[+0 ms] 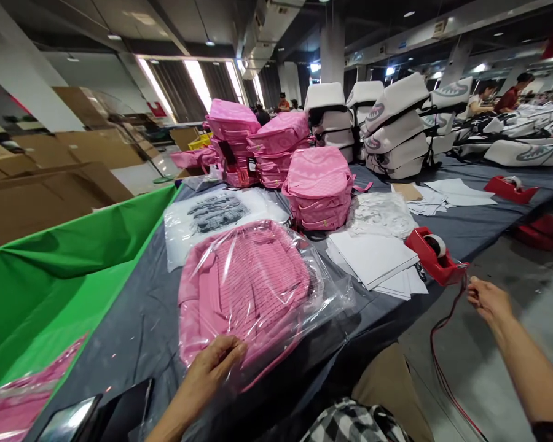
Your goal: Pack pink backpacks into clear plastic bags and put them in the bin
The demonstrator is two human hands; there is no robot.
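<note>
A pink backpack [253, 276] lies on the table inside a clear plastic bag [329, 294], whose loose end spreads to the right. My left hand [219, 359] is at the bag's near edge, thumb and fingers pinched together on the plastic. Off the table's right edge, my right hand [488, 299] is closed, fingertips pressed together just beside the front of a red tape dispenser [435, 255]. Anything thin between those fingertips is too small to make out. A roll of tape [435, 245] sits in the dispenser.
White paper sheets [373, 255] lie beside the dispenser. Behind are stacked pink backpacks [320, 187] and white backpacks [396, 132]. A green-lined bin [83, 239] borders the table's left side. A phone [71, 420] lies at the near left; red cords [442, 368] hang at right.
</note>
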